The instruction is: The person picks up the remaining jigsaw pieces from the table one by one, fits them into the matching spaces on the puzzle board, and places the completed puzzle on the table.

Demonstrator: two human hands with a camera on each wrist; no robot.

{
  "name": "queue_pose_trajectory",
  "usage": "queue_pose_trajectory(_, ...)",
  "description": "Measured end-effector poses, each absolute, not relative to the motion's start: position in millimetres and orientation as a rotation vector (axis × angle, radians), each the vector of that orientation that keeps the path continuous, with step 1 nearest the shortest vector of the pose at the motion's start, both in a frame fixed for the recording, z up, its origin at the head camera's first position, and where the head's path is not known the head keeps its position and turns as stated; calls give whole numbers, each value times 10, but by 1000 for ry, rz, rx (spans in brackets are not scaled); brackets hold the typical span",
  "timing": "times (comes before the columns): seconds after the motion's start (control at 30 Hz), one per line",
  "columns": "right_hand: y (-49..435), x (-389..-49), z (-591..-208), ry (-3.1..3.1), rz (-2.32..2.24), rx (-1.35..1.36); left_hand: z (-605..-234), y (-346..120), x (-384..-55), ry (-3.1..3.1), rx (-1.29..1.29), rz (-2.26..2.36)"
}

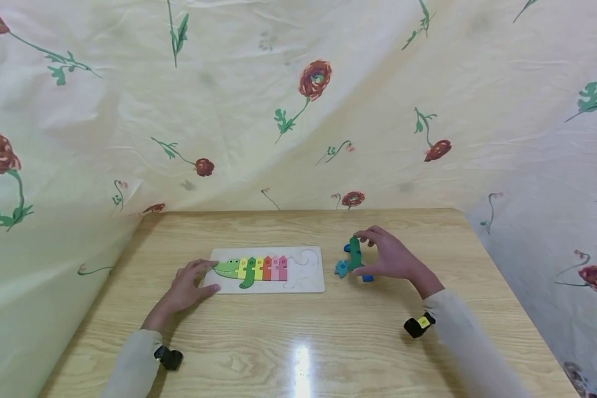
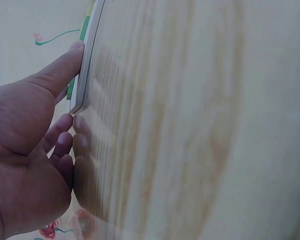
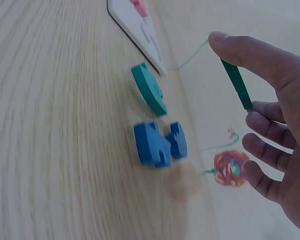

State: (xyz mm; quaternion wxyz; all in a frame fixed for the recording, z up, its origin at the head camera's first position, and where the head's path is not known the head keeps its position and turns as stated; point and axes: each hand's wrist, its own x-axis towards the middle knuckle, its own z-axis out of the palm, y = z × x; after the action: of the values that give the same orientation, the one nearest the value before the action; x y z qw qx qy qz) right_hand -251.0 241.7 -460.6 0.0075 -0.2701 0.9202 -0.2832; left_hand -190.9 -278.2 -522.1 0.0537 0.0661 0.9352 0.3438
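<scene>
A white puzzle board (image 1: 308,279) lies flat, its left part filled with a green crocodile head (image 1: 226,269) and yellow, green, red and pink body pieces. My left hand (image 1: 189,284) rests at the board's left end, thumb and fingertips on its surface, the thumb near the lower corner. Over to the right, my right hand (image 1: 385,257) pinches a long green puzzle piece (image 3: 236,85) at its two ends between thumb and index finger, raised above the table in the right wrist view. Below it lie a teal piece (image 3: 149,89) and two blue pieces (image 3: 151,145).
The wooden table (image 1: 258,342) reaches back to a flowered cloth (image 1: 249,110) that hangs behind and at both sides. On the board's right part, thin outlines of a tail and leg are visible. Each wrist carries a small black camera (image 1: 169,358).
</scene>
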Motion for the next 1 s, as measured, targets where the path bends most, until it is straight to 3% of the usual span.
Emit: queue_pose_trajectory(1.0,1627,-2586,-4751,2817,-889,-882,-5229,-2790,-1903,2843,217,1057)
